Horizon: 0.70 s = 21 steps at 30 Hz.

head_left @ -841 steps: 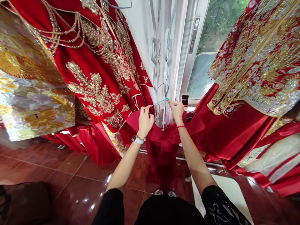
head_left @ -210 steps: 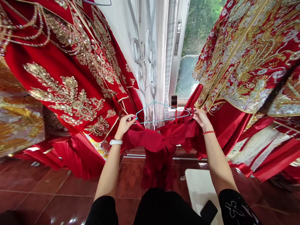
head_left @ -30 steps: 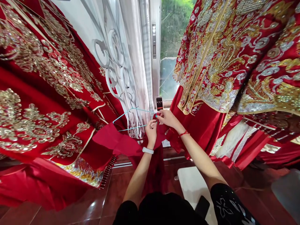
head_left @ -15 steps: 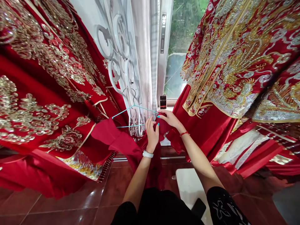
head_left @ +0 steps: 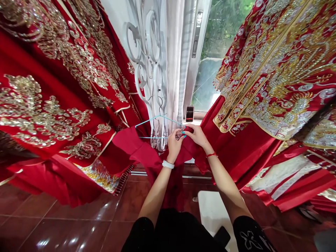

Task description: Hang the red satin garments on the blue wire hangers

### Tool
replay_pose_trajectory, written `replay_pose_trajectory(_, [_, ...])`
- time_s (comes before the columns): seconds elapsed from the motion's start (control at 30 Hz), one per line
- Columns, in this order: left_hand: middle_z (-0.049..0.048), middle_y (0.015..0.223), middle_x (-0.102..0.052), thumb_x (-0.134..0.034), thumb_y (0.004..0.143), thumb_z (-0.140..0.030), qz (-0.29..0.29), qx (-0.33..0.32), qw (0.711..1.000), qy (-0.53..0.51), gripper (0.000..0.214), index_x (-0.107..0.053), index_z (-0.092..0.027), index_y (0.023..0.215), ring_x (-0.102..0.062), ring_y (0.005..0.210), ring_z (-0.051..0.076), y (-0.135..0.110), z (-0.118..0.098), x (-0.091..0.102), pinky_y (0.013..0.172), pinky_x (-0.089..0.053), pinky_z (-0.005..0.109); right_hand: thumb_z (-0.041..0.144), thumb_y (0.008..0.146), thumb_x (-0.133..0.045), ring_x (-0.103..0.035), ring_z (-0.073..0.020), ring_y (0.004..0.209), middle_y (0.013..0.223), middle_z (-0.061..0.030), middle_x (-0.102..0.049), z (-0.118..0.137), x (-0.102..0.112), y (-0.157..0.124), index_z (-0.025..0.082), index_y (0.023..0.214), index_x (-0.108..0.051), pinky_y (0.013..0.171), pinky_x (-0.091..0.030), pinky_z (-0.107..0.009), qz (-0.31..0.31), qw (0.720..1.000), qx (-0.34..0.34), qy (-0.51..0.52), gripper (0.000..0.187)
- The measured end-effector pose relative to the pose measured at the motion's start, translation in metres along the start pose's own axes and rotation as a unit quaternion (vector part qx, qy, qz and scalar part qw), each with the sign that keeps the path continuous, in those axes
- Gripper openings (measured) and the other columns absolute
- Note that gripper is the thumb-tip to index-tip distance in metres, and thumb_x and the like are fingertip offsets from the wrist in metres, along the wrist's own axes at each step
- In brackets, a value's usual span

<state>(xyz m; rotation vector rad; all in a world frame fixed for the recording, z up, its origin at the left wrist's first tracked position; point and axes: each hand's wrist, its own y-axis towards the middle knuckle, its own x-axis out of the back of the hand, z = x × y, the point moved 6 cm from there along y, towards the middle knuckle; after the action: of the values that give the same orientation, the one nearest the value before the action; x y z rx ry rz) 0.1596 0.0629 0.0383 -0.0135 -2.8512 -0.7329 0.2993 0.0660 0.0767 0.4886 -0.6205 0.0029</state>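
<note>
A dark red garment (head_left: 143,152) hangs on a thin light-blue hanger (head_left: 149,120), its left shoulder draped over the hanger's left end. My left hand (head_left: 175,145), with a pale band at the wrist, is closed near the hanger's right end and pinches the garment's edge. Beside it, my right hand (head_left: 198,135), with a red string on the wrist, also pinches the cloth at that shoulder. Thumbs and fingertips of both hands almost meet. Folds and fingers partly hide the hanger's right tip.
Red beaded gowns hang at left (head_left: 86,145) and right (head_left: 262,105). Behind the hanger is a white scrollwork stand (head_left: 141,78), beside a window (head_left: 210,77). A small phone-like device (head_left: 189,114) stands on the sill. Below, a black phone (head_left: 222,236) lies on a white stool (head_left: 211,206).
My hands have come closer together, and my left hand's fingers have closed in at the hanger's right end. The whole view has shifted, so the gowns and hanger appear further right.
</note>
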Motion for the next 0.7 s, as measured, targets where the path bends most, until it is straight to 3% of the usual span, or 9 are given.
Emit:
replay_pose_trajectory(0.13, [0.0082, 0.112, -0.071, -0.065, 0.088, -0.018, -0.002, -0.050, 0.998, 0.030, 0.026, -0.063, -0.022, 0.114, -0.066, 0.109, 0.024, -0.011, -0.018, 0.018, 0.100, -0.049, 0.040, 0.034, 0.089, -0.064, -0.063, -0.0278, 0.123, 0.128, -0.0124, -0.070, 0.009, 0.005, -0.002, 0.018, 0.123, -0.067, 0.111, -0.045, -0.046, -0.003, 1.000, -0.004, 0.006, 0.038])
replay_pose_trajectory(0.23, [0.0092, 0.114, -0.068, -0.055, 0.095, -0.023, -0.088, -0.089, 0.989, 0.081, 0.021, -0.064, -0.022, 0.113, -0.062, 0.114, 0.023, -0.032, -0.028, 0.067, 0.104, -0.046, 0.040, 0.036, 0.092, -0.059, -0.055, -0.0259, 0.134, 0.140, -0.0103, -0.063, 0.020, 0.015, -0.020, 0.023, 0.133, -0.062, 0.118, -0.037, -0.046, -0.034, 0.999, 0.010, -0.007, 0.043])
replay_pose_trajectory(0.33, [0.0123, 0.123, -0.063, -0.064, 0.089, -0.028, -0.224, -0.079, 0.954, 0.182, 0.032, -0.063, -0.021, 0.121, -0.055, 0.124, 0.028, -0.066, -0.020, 0.128, 0.114, -0.038, 0.048, 0.039, 0.094, -0.055, -0.050, -0.0269, 0.138, 0.145, -0.0113, -0.057, 0.023, 0.016, -0.063, 0.025, 0.136, -0.060, 0.120, -0.035, -0.049, -0.157, 0.986, 0.002, -0.048, 0.044])
replay_pose_trajectory(0.37, [0.0141, 0.132, -0.058, -0.069, 0.086, -0.032, -0.234, -0.070, 0.944, 0.220, 0.043, -0.062, -0.021, 0.127, -0.049, 0.131, 0.031, -0.077, -0.013, 0.141, 0.117, -0.033, 0.051, 0.038, 0.095, -0.053, -0.048, -0.0276, 0.139, 0.147, -0.0122, -0.054, 0.021, 0.009, -0.082, 0.025, 0.138, -0.058, 0.120, -0.035, -0.050, -0.204, 0.977, -0.009, -0.063, 0.045])
replay_pose_trajectory(0.43, [0.0166, 0.153, -0.042, -0.074, 0.081, -0.037, -0.190, -0.049, 0.938, 0.285, 0.056, -0.061, -0.023, 0.134, -0.034, 0.145, 0.037, -0.095, 0.005, 0.153, 0.121, -0.025, 0.057, 0.036, 0.096, -0.049, -0.042, -0.0301, 0.143, 0.153, -0.0134, -0.047, 0.016, -0.016, -0.119, 0.026, 0.140, -0.057, 0.119, -0.034, -0.054, -0.276, 0.954, -0.042, -0.108, 0.046])
replay_pose_trajectory(0.47, [0.0164, 0.160, -0.033, -0.073, 0.083, -0.039, -0.149, -0.034, 0.938, 0.311, 0.057, -0.061, -0.024, 0.136, -0.026, 0.150, 0.040, -0.101, 0.017, 0.153, 0.121, -0.023, 0.060, 0.034, 0.096, -0.048, -0.037, -0.0320, 0.146, 0.157, -0.0130, -0.042, 0.013, -0.037, -0.132, 0.027, 0.139, -0.059, 0.119, -0.033, -0.057, -0.264, 0.953, -0.057, -0.135, 0.045])
replay_pose_trajectory(0.57, [0.0159, 0.169, -0.017, -0.063, 0.091, -0.044, -0.064, 0.034, 0.930, 0.359, 0.056, -0.057, -0.027, 0.144, -0.013, 0.155, 0.043, -0.110, 0.052, 0.147, 0.119, -0.017, 0.068, 0.035, 0.092, -0.057, -0.016, -0.0434, 0.154, 0.167, -0.0100, -0.026, 0.003, -0.105, -0.144, 0.032, 0.143, -0.058, 0.117, -0.024, -0.071, -0.105, 0.962, -0.105, -0.229, 0.051])
replay_pose_trajectory(0.63, [0.0178, 0.170, -0.014, -0.056, 0.095, -0.047, -0.072, 0.072, 0.920, 0.378, 0.062, -0.047, -0.026, 0.152, -0.010, 0.156, 0.043, -0.103, 0.067, 0.149, 0.119, -0.015, 0.070, 0.038, 0.090, -0.062, -0.007, -0.0485, 0.155, 0.170, -0.0116, -0.016, -0.003, -0.129, -0.134, 0.034, 0.150, -0.049, 0.112, -0.019, -0.079, -0.057, 0.951, -0.140, -0.271, 0.062])
replay_pose_trajectory(0.7, [0.0195, 0.170, -0.012, -0.053, 0.096, -0.051, -0.095, 0.088, 0.910, 0.395, 0.069, -0.040, -0.022, 0.157, -0.009, 0.157, 0.041, -0.089, 0.076, 0.153, 0.120, -0.013, 0.068, 0.040, 0.090, -0.064, -0.002, -0.0496, 0.155, 0.172, -0.0130, -0.009, -0.004, -0.135, -0.114, 0.035, 0.153, -0.045, 0.111, -0.015, -0.081, -0.061, 0.942, -0.149, -0.295, 0.066])
